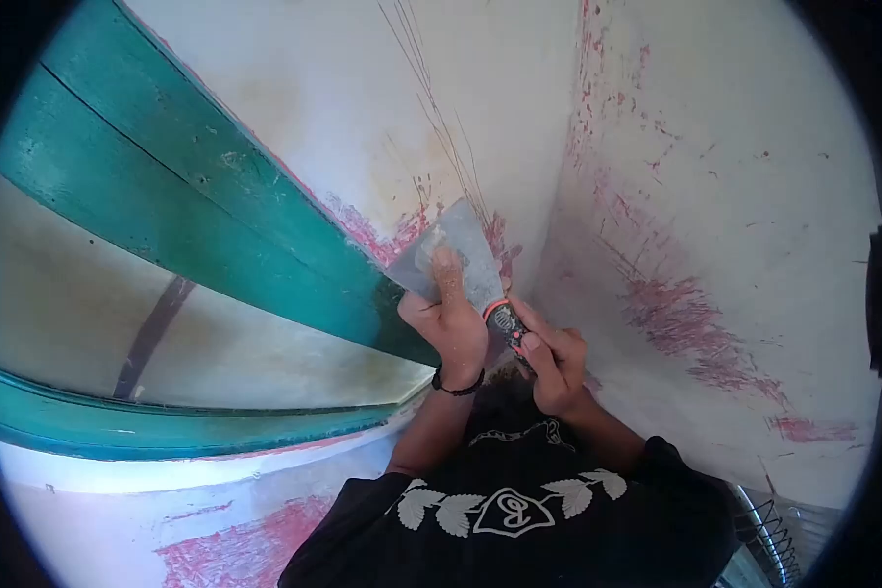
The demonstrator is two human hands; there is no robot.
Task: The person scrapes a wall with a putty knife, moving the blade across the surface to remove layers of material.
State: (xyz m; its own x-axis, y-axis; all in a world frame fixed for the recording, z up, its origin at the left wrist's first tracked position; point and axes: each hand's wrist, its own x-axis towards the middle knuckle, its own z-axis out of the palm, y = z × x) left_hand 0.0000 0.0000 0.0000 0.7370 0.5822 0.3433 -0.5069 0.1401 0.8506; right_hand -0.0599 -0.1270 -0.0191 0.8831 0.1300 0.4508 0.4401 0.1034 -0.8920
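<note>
Room under renovation: scraped pink-stained wall [715, 196], green door frame [216, 206].

The hands [500, 338] hide most of the scraper's handle [505, 323], perhaps red and black.
</note>
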